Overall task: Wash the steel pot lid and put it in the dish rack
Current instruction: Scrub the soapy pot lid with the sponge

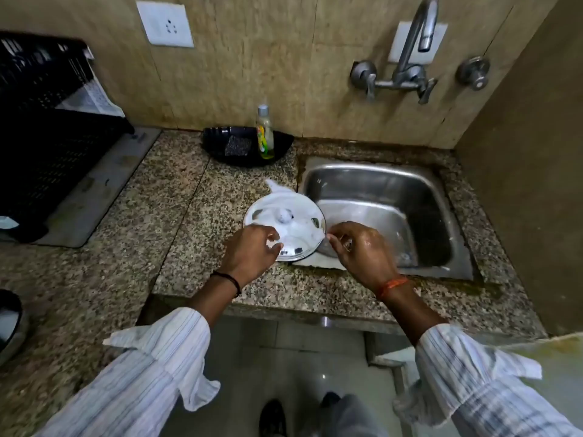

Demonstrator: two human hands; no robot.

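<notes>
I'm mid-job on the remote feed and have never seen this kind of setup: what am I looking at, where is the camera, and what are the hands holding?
There is no machine here. One wide-angle camera sits on a person's head, looking down at their two bare hands. The left hand grips the near rim of a steel pot lid, which is covered in white soap foam and sits at the left edge of the sink. The right hand is wet and touches the lid's right rim with its fingers. On the granite counter behind are a black tray with a soap bottle and a scrub pad. The black dish rack stands far left. No water is visibly running from the tap.
</notes>
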